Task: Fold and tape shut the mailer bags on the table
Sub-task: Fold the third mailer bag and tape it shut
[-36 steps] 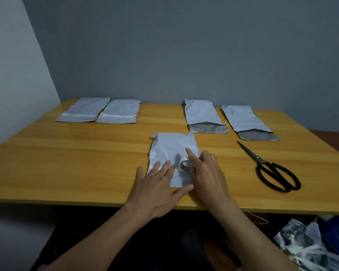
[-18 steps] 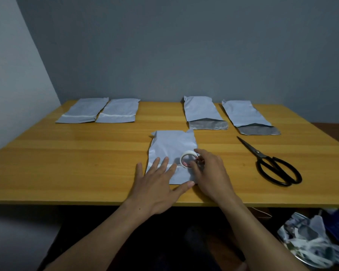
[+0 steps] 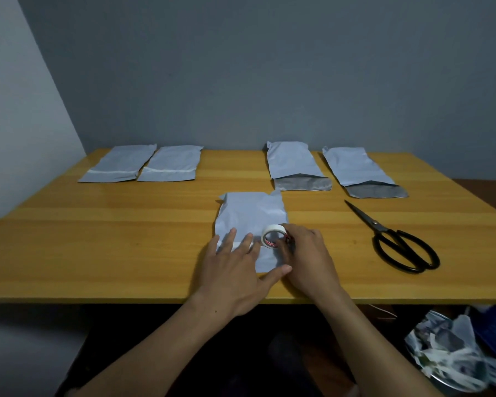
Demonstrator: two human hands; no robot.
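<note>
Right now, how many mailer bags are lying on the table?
5. The far-left bag and its neighbour lie side by side at the back; two open-ended bags sit back right; the front bag lies under the left hand. None looks hidden.

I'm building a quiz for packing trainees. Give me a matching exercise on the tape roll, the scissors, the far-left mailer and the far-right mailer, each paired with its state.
1 tape roll
2 scissors
3 far-left mailer
4 far-right mailer

A flap unfolded, grey lining showing
B gripped by the right hand
C flap folded, white strip across it
D lying untouched on the table

Pairs: 1-B, 2-D, 3-C, 4-A
</note>
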